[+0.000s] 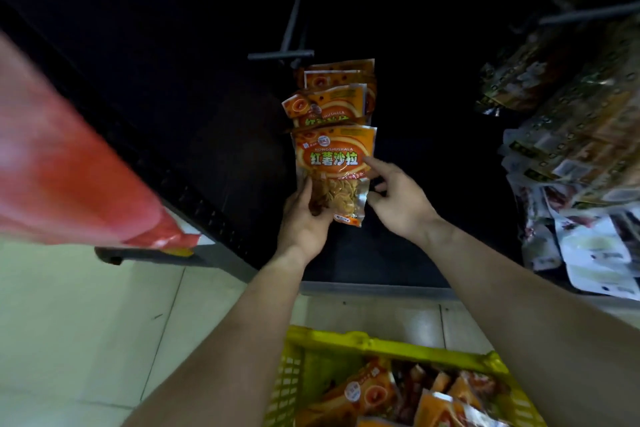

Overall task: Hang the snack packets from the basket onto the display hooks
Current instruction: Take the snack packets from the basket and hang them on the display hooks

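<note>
Gripping orange foil snack packet [334, 158] low w/ L hand [304, 218]; R hand [398, 198] loose, forefinger [369, 160] only touching edge. Risk — unsupported top missing black metal display hook [280, 55], pkt dropping to pale tiled floor [104, 322].

Front snack packet [334, 163]: glossy plastic film, printed orange above, with a clear window below showing dry, rough-surfaced crisps.
Hung packets [329, 104] behind it: same shiny film, creased at the edges.
Display hook [281, 55]: dark metal rod, matt finish.
Back panel [173, 45]: black and matt.
Basket [346, 340]: yellow moulded plastic with a lattice wall and a smooth rim with slight sheen.
Basket packets [367, 392]: glossy orange film catching light.
Right-hand packets [571, 135]: crinkled film with bright reflections; the pale label material cannot be determined.
Floor tiles [86, 322]: pale, smooth, low sheen.
</note>
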{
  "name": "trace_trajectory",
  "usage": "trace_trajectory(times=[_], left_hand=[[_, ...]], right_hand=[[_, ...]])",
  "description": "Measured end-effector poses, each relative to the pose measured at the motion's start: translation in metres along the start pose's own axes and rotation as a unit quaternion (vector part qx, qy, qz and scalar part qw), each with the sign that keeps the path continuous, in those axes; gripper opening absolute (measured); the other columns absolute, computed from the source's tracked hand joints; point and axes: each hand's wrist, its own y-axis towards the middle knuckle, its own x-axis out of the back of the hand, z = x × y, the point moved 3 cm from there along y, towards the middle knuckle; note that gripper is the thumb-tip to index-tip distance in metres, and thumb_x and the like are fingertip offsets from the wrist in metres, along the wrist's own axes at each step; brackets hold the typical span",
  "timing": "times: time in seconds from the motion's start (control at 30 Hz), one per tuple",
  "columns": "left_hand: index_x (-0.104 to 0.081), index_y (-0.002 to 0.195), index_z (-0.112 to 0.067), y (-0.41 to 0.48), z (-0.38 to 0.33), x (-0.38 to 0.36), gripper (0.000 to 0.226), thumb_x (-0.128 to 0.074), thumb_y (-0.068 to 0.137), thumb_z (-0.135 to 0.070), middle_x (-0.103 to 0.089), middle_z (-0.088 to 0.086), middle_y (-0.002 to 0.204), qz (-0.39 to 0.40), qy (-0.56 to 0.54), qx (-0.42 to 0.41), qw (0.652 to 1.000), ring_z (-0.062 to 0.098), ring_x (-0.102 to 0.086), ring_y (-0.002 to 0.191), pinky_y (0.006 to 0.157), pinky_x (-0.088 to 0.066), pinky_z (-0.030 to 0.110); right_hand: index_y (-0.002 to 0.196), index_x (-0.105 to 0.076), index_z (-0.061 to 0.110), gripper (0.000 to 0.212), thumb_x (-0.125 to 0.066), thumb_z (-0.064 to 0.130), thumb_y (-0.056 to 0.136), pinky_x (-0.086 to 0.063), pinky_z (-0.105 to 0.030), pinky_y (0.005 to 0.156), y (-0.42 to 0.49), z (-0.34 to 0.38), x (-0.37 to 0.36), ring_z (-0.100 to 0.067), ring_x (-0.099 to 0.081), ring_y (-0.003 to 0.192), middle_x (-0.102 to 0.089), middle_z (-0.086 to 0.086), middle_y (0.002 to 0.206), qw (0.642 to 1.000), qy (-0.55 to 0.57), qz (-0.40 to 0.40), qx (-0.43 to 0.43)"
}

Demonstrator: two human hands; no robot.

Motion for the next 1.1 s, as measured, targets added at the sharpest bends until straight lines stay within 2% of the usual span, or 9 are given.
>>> trace_trajectory(times=[0.13, 0.33, 0.5, 0.67, 0.8, 0.87, 0.93, 1.03, 1.1], left_hand=[[-0.032, 0.154, -0.038, -0.055, -0.005, 0.012, 0.068, -0.064, 0.094, -0.033, -0.033, 0.000, 0.157, 0.029, 0.052, 0.016, 0.998, 0.023, -0.043, 0.139, 0.115, -0.038, 0.040], [-0.043, 0.149, -0.036, -0.157, -0.027, 0.029, 0.064, -0.065, 0.089, -0.038, -0.046, 0.003, 0.151, 0.060, 0.118, -0.011, 0.991, 0.024, -0.053, 0.130, 0.109, -0.044, 0.039], [-0.048, 0.146, -0.027, -0.244, -0.024, 0.022, 0.061, -0.070, 0.089, -0.035, -0.054, 0.006, 0.145, 0.098, 0.170, -0.036, 0.980, 0.023, -0.054, 0.129, 0.109, -0.041, 0.031], [-0.043, 0.145, -0.022, -0.304, 0.011, -0.001, 0.071, -0.073, 0.085, -0.046, -0.057, 0.006, 0.140, 0.126, 0.232, 0.001, 0.964, 0.027, -0.058, 0.124, 0.102, -0.047, 0.036], [-0.049, 0.133, -0.026, -0.320, 0.041, -0.006, 0.063, -0.079, 0.080, -0.040, -0.071, -0.002, 0.118, 0.114, 0.207, 0.040, 0.971, 0.021, -0.068, 0.104, 0.093, -0.054, 0.042], [-0.058, 0.124, -0.022, -0.322, 0.045, -0.003, 0.047, -0.078, 0.082, -0.030, -0.075, -0.002, 0.102, 0.102, 0.186, 0.037, 0.976, 0.016, -0.070, 0.091, 0.083, -0.056, 0.035], [-0.068, 0.110, -0.018, -0.322, 0.045, -0.001, 0.021, -0.072, 0.089, -0.021, -0.075, 0.000, 0.098, 0.104, 0.182, 0.027, 0.977, 0.014, -0.067, 0.084, 0.074, -0.053, 0.028], [-0.070, 0.100, -0.023, -0.320, 0.033, 0.002, 0.007, -0.067, 0.094, -0.020, -0.072, -0.003, 0.103, 0.118, 0.164, -0.004, 0.979, 0.013, -0.066, 0.090, 0.079, -0.055, 0.028], [-0.068, 0.097, -0.031, -0.318, 0.020, 0.004, 0.009, -0.066, 0.095, -0.023, -0.068, -0.009, 0.104, 0.146, 0.149, -0.037, 0.977, 0.010, -0.064, 0.094, 0.080, -0.055, 0.027]], right_hand=[[0.151, -0.040, 0.030, 0.059, -0.058, 0.020, 0.095, -0.048, -0.038, 0.103, -0.053, 0.012, 0.019, -0.018, -0.055, 0.120, -0.052, 0.003, 0.136, 0.999, -0.041, 0.010, -0.026], [0.138, -0.055, 0.020, 0.042, -0.058, 0.020, 0.096, -0.045, -0.028, 0.095, -0.161, 0.023, 0.061, -0.020, -0.059, 0.115, -0.054, -0.004, 0.131, 0.993, -0.102, 0.012, -0.062], [0.122, -0.066, 0.018, 0.031, -0.063, 0.018, 0.091, -0.047, -0.038, 0.101, -0.258, 0.003, 0.080, -0.027, -0.062, 0.116, -0.061, -0.008, 0.122, 0.989, -0.118, 0.005, -0.093], [0.112, -0.071, 0.020, 0.022, -0.061, 0.019, 0.092, -0.050, -0.033, 0.092, -0.331, -0.025, 0.065, -0.027, -0.066, 0.109, -0.072, -0.007, 0.115, 0.984, -0.122, 0.039, -0.126], [0.125, -0.066, 0.023, 0.033, -0.060, 0.025, 0.093, -0.049, -0.032, 0.093, -0.363, -0.046, 0.047, -0.027, -0.064, 0.112, -0.068, -0.005, 0.123, 0.976, -0.139, 0.086, -0.142], [0.131, -0.062, 0.022, 0.038, -0.061, 0.028, 0.093, -0.049, -0.034, 0.096, -0.366, -0.050, 0.041, -0.028, -0.063, 0.115, -0.065, -0.007, 0.129, 0.972, -0.156, 0.108, -0.136], [0.137, -0.056, 0.022, 0.045, -0.062, 0.030, 0.093, -0.047, -0.037, 0.101, -0.359, -0.047, 0.035, -0.028, -0.058, 0.121, -0.058, -0.008, 0.138, 0.973, -0.157, 0.109, -0.131], [0.150, -0.041, 0.027, 0.067, -0.068, 0.038, 0.090, -0.037, -0.045, 0.113, -0.342, -0.030, 0.024, -0.031, -0.040, 0.137, -0.040, -0.006, 0.152, 0.972, -0.184, 0.126, -0.079], [0.149, -0.040, 0.030, 0.070, -0.072, 0.036, 0.087, -0.035, -0.047, 0.115, -0.332, -0.016, 0.015, -0.029, -0.036, 0.139, -0.038, -0.003, 0.153, 0.966, -0.202, 0.156, -0.042]])
